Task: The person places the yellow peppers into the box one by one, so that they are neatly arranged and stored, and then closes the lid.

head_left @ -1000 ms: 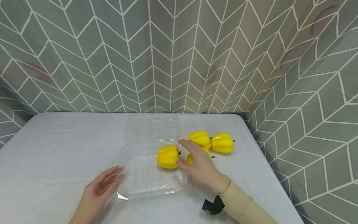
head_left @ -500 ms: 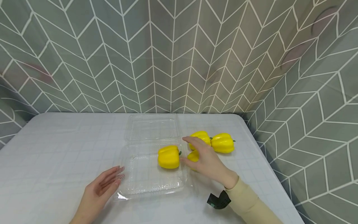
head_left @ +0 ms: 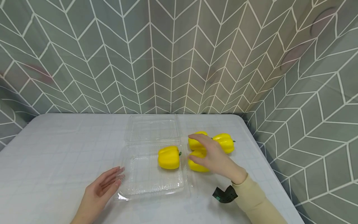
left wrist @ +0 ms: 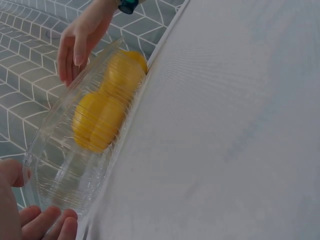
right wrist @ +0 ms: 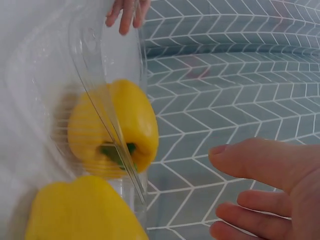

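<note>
A yellow bell pepper (head_left: 169, 157) with a green stem lies in the right part of a clear plastic clamshell container (head_left: 151, 186), whose lid (head_left: 152, 129) is folded back flat. At its left edge is my left hand (head_left: 96, 191), fingers loosely bent and tips touching the rim; the left wrist view shows them against the near corner. My right hand (head_left: 213, 157) hovers over the peppers beside the container, thumb and fingers apart, holding nothing. Under it lies another yellow bell pepper (head_left: 197, 166), partly covered. In the right wrist view, the hand (right wrist: 265, 190) stays apart from both peppers.
Two more yellow bell peppers, one behind my hand (head_left: 194, 144) and one farther right (head_left: 226, 143), lie on the white cloth-covered table (head_left: 70, 140). A grey patterned curtain (head_left: 167, 62) hangs behind and to the right. A black device (head_left: 225, 194) sits by my right wrist.
My right hand has drawn back from the pepper in the container, moving right over the pepper outside it. My left hand and the container have stayed nearly still.
</note>
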`<control>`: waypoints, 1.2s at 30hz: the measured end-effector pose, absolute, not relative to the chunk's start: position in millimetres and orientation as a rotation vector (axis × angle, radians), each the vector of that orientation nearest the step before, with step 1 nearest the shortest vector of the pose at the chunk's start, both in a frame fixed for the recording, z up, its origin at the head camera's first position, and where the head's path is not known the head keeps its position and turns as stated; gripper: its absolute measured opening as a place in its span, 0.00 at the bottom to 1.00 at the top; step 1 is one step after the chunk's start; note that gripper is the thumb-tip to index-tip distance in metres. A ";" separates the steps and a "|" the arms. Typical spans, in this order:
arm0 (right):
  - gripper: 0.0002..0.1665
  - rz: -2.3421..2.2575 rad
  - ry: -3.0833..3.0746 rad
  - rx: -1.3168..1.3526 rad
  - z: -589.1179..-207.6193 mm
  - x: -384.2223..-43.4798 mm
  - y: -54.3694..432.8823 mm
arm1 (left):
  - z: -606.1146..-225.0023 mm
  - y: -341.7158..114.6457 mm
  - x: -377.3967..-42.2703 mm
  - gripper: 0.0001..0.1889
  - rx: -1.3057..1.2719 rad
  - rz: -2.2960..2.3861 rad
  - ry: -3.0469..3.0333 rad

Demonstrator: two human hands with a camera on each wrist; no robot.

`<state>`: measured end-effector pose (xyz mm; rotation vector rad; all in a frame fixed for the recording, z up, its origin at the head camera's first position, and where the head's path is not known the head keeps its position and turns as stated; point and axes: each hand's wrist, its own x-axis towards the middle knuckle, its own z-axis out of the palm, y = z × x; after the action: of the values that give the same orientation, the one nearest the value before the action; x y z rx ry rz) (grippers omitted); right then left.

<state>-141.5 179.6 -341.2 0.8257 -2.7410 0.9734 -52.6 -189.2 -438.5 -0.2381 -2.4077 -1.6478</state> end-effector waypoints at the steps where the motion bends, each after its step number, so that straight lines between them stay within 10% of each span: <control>1: 0.38 0.967 -2.735 0.828 -340.5 -142.1 181.1 | -438.6 -189.1 -52.5 0.22 -0.240 -1.650 -2.406; 36: 0.37 0.963 -2.900 0.597 -313.0 -157.3 244.3 | -438.9 -190.2 -51.3 0.21 -0.251 -1.628 -2.412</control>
<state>-157.3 244.3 -313.0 0.5975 -2.9002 0.9628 -51.3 -190.2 -438.9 -0.2511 -2.4115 -1.6279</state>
